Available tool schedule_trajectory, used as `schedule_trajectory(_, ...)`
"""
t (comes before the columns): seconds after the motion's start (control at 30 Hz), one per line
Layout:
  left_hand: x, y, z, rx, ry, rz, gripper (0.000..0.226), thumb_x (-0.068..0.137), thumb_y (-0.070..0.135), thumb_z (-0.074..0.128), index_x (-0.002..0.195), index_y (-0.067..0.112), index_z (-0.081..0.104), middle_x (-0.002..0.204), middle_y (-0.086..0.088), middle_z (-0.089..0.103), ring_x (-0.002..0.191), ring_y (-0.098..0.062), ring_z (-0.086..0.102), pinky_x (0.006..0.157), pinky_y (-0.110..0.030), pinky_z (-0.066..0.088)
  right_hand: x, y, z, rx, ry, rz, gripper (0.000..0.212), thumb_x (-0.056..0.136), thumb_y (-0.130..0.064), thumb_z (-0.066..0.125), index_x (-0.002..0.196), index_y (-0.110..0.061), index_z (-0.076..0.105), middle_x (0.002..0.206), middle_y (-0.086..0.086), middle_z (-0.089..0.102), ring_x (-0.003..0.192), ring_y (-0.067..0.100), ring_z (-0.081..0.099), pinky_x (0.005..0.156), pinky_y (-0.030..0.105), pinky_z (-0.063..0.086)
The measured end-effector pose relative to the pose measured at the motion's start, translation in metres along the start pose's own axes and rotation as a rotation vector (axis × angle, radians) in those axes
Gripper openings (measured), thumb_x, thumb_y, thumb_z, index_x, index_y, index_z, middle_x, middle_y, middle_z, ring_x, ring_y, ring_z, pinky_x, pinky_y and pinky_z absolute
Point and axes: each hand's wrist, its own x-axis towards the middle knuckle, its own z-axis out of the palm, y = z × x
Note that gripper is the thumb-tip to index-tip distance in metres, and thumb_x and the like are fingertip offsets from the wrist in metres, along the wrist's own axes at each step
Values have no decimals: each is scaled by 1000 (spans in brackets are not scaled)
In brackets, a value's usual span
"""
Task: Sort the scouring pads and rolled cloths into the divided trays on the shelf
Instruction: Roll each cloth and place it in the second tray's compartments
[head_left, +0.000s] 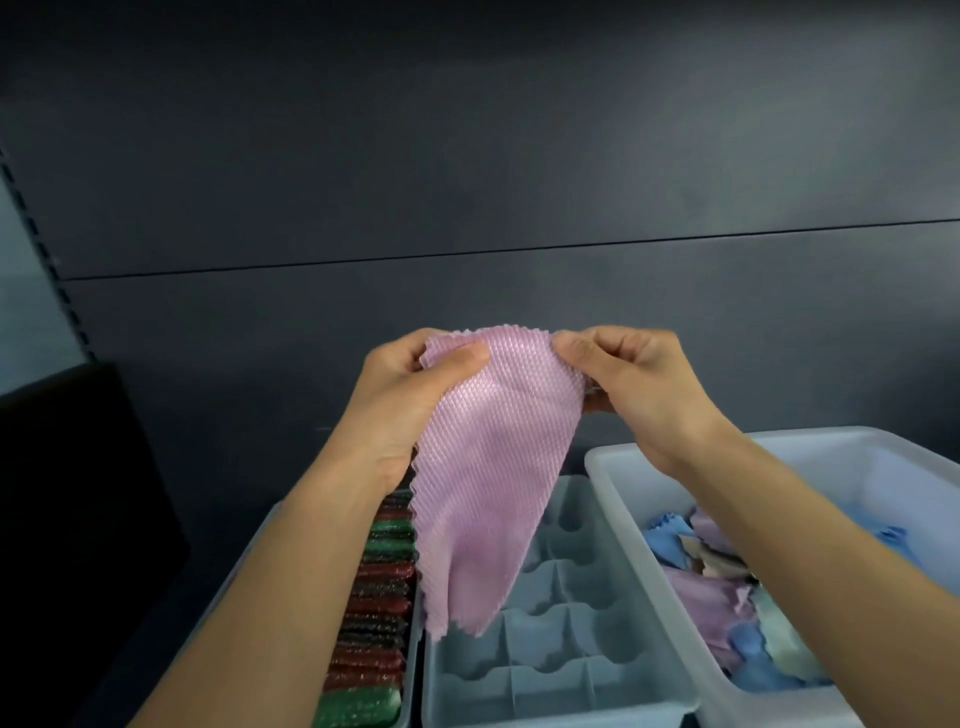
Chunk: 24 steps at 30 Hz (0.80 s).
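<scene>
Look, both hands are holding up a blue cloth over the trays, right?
No, the cloth is pink, not blue; the head view shows it. Both the left hand and the right hand do hold it up over the trays.

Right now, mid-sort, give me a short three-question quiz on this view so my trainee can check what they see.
1. True or false: the pink cloth is already rolled up.
2. How many hands grip its top edge? A) none B) one C) two
3. Fill in: the red and green scouring pads sit in the tray to the ____ of the divided tray.
Key: 1 false, it hangs unrolled. 2 C, the left hand and the right hand both pinch it. 3 left.
</scene>
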Motion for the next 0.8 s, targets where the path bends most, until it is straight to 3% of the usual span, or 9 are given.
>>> schedule_trajectory(0.13,0,-8,3,447,223,239,7,80,18,76,79,17,69,71,2,67,59,-2,55,57,-17,45,0,-2,9,-72,57,-49,26,88,-19,69,74,3,68,62,15,64,50,19,56,48,29,51)
schedule_trajectory(0.2,-3,-7,11,459,247,275,9,81,17,76,79,18,67,69,4,66,55,-2,56,53,-15,46,-1,-6,17,-103,58,-101,26,88,-18,69,73,3,67,58,12,64,46,19,57,44,27,49)
schedule_trajectory(0.3,-8,-3,24,241,186,215,6,88,14,69,85,10,66,70,-11,70,55,-17,65,50,-27,53,-2,-14,28,-143,24,-183,23,90,-16,67,74,1,68,55,5,67,43,14,60,42,24,48)
schedule_trajectory(0.47,-15,9,33,-171,65,95,36,101,28,49,101,-3,66,95,-28,69,74,-26,67,68,-34,60,-1,-24,31,-219,11,-302,31,87,-30,70,76,-2,67,69,15,69,63,33,65,56,41,56)
schedule_trajectory(0.57,-18,14,32,-279,-53,59,52,103,42,33,103,4,69,96,-17,74,89,-21,72,82,-39,59,0,-22,29,-178,-41,-260,29,77,-24,80,86,-2,64,80,14,70,69,24,66,65,33,56)
schedule_trajectory(0.63,-18,13,23,-208,-63,64,55,102,49,31,105,10,71,90,-6,70,84,-17,69,81,-36,59,3,-19,28,-127,-58,-219,20,78,-10,78,86,-1,62,78,11,67,69,14,63,65,28,53)
schedule_trajectory(0.7,-12,3,9,-20,51,127,52,99,55,36,101,21,75,77,3,53,73,-13,57,76,-30,55,7,-18,26,2,-77,-140,11,81,0,71,86,-4,63,77,7,67,69,12,63,64,23,52)
schedule_trajectory(0.77,-9,-12,-6,46,96,145,50,93,64,40,106,29,73,81,7,55,83,-13,56,84,-33,51,12,-18,21,134,-144,-64,11,83,0,69,90,-7,65,79,4,68,71,12,64,68,23,51)
schedule_trajectory(0.8,-10,-22,-10,14,11,115,56,90,69,41,113,27,69,94,5,63,95,-16,60,93,-37,50,15,-19,18,170,-192,-39,12,82,-3,69,92,-9,66,81,2,69,74,13,65,71,24,50)
